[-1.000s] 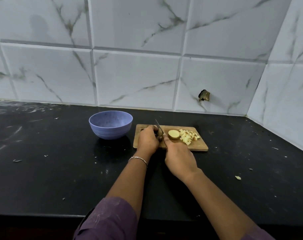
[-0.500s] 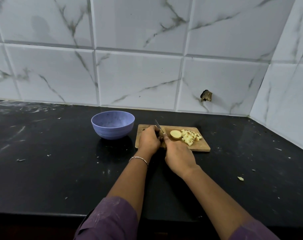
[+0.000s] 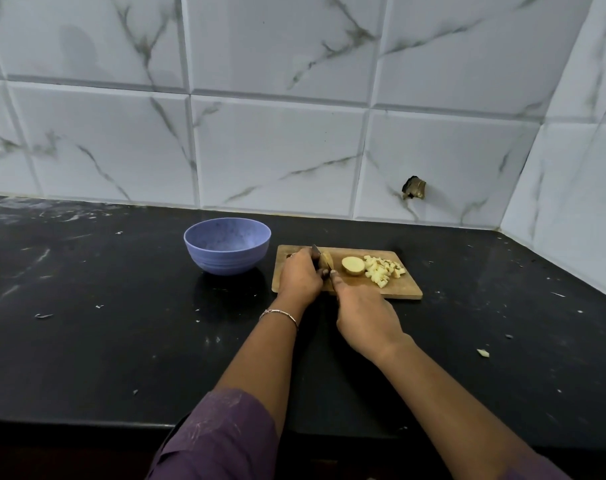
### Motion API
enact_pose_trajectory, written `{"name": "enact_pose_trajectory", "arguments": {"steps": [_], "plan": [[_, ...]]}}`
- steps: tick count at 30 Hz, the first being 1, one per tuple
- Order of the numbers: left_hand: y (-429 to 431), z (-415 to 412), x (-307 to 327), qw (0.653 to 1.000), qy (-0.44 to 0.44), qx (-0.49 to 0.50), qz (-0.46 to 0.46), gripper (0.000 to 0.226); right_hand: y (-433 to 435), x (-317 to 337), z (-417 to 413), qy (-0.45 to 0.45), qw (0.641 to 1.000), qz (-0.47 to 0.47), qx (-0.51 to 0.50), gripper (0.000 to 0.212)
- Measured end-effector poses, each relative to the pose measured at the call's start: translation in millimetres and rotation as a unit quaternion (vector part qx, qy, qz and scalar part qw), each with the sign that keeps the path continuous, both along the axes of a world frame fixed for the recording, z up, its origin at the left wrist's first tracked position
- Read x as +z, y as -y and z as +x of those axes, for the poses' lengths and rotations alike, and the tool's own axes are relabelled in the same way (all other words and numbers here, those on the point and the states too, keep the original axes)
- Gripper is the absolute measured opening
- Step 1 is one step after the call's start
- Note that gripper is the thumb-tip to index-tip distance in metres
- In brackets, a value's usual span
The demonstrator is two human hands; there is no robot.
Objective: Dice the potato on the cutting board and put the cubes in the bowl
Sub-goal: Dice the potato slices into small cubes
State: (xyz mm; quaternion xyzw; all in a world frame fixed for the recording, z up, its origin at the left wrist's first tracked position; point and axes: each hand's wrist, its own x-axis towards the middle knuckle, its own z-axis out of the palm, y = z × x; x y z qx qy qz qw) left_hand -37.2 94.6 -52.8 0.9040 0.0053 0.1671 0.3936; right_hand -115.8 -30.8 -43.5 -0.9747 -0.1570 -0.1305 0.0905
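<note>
Counter (image 3: pixel 87 341): black, streaked and flecked with pale bits, and it runs back to a tiled wall (image 3: pixel 277 150) of white marble pattern. Toward the counter's back edge, left of the middle, stands the blue bowl (image 3: pixel 225 261), upright, and we see nothing inside it. Just right of the bowl and apart from it lies the wooden cutting board (image 3: pixel 405 289), long side parallel to the back edge. Over the board's left end we note the left hand (image 3: pixel 300 275), knuckles up and fingers curled under; what they hold is hidden, so we cannot tell. A thin bracelet (image 3: pixel 279 313) circles that wrist, with a purple sleeve (image 3: pixel 218 438) lower down at the counter's front edge. The knife (image 3: pixel 316 251) pokes up past the left knuckles, tip toward the wall. A tan potato piece (image 3: pixel 327 260) leans against the blade's right side. The right hand (image 3: pixel 364 313) comes in over the board's front edge, wrapped round the knife's handle, forefinger stretched toward the blade. Mid-board sits a potato half (image 3: pixel 353 265), cut face up, apart from the blade. Touching its right side is a heap of cubes (image 3: pixel 383 271) on the board's right half. On the wall above the board's right end is a broken hole (image 3: pixel 414 188). Toward the counter's right end lies one pale scrap (image 3: pixel 482 353).
</note>
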Motion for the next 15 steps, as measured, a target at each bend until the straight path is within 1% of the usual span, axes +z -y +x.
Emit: {"name": "enact_pose_trajectory", "arguments": {"steps": [7, 12, 15], "plan": [[1.0, -1.1, -0.4, 1.000, -0.001, 0.003, -0.005, 0.027, -7.0, 3.0, 5.0, 0.008, 0.999, -0.031, -0.004, 0.064], [1.5, -0.8, -0.3, 1.000, -0.004, 0.023, -0.003, 0.031, -10.8, 0.7, 3.9, 0.027, 0.997, -0.068, -0.010, 0.061], [1.1, 1.5, -0.7, 1.000, -0.009, 0.025, -0.011, 0.031, -10.7, 0.5, 4.0, 0.030, 0.997, -0.069, -0.012, 0.062]]}}
